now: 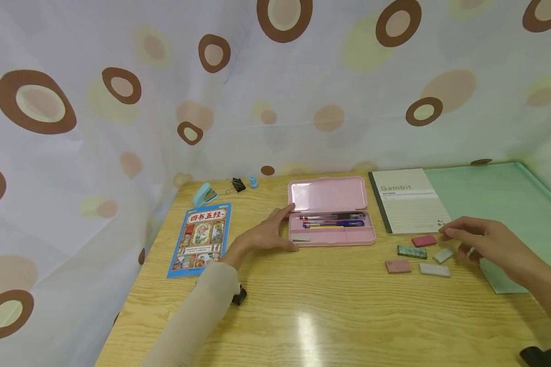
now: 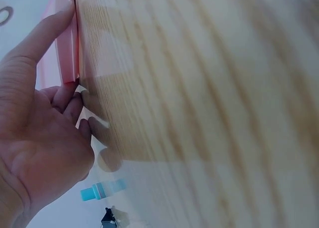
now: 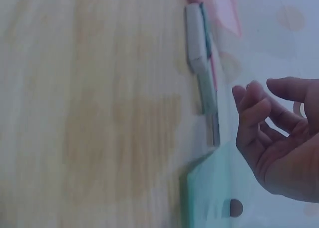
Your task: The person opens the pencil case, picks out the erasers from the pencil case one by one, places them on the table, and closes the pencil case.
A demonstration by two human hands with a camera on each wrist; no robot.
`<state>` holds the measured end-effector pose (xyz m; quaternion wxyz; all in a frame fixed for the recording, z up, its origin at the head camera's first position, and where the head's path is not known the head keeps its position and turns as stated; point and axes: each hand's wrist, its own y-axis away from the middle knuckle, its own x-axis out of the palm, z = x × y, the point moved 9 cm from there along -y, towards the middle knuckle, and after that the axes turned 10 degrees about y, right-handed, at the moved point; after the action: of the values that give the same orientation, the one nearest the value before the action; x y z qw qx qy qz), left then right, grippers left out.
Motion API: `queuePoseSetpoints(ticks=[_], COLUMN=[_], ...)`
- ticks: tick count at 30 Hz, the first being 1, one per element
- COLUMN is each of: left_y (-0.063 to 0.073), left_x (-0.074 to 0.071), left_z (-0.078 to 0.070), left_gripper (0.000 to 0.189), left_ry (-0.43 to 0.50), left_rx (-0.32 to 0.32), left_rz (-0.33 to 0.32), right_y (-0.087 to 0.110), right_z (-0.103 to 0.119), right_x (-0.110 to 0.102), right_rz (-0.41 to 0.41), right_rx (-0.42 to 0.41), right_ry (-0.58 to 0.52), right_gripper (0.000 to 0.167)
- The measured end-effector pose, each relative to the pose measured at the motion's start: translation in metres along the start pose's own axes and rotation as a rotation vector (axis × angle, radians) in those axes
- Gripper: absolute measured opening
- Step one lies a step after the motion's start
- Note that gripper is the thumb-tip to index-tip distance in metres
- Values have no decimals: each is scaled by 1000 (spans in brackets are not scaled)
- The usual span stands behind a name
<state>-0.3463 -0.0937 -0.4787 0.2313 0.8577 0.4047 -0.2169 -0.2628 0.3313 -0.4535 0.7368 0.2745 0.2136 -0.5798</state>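
Observation:
An open pink pencil case (image 1: 360, 235) lies on the table, with several pens (image 1: 332, 220) in its back compartment and a small pale eraser (image 1: 301, 239) at the front left. My left hand (image 1: 268, 233) holds its left end, thumb at the front corner and fingers toward the hinge; the left wrist view shows the thumb (image 2: 47, 33) along its side. Over to the right, my right hand (image 1: 482, 242) hovers beside several erasers, including a dark pink one (image 1: 424, 241), a green marbled one (image 1: 411, 252) and a white one (image 1: 434, 270). Its loosely bent fingers (image 3: 254, 108) hold nothing.
A Gambit notebook (image 1: 408, 204) overlaps a mint-green tray (image 1: 482, 188) at the right. On the left lie a blue-edged book (image 1: 201, 239), a light blue stapler (image 1: 205, 194), a black binder clip (image 1: 238, 184) and a small blue item (image 1: 253, 182). Patterned cloth hangs behind.

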Motion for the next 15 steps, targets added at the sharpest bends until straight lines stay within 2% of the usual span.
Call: queuePoseSetpoints(ticks=[3, 7, 12, 15], left_y=[0, 0, 0, 0], left_x=[1, 1, 1, 0], left_z=[0, 1, -1, -1], left_gripper=[115, 116, 115, 115], left_ry=[0, -5, -6, 0], left_rx=[-6, -13, -14, -16], left_rz=[4, 5, 2, 4], right_y=[-6, -19, -40, -53], right_z=[16, 47, 93, 117], right_x=[9, 33, 76, 104], right_rz=[21, 84, 177, 223], right_rx=[-43, -97, -169, -201], right_ry=[-93, -152, -215, -204], right_gripper=[37, 36, 38, 37])
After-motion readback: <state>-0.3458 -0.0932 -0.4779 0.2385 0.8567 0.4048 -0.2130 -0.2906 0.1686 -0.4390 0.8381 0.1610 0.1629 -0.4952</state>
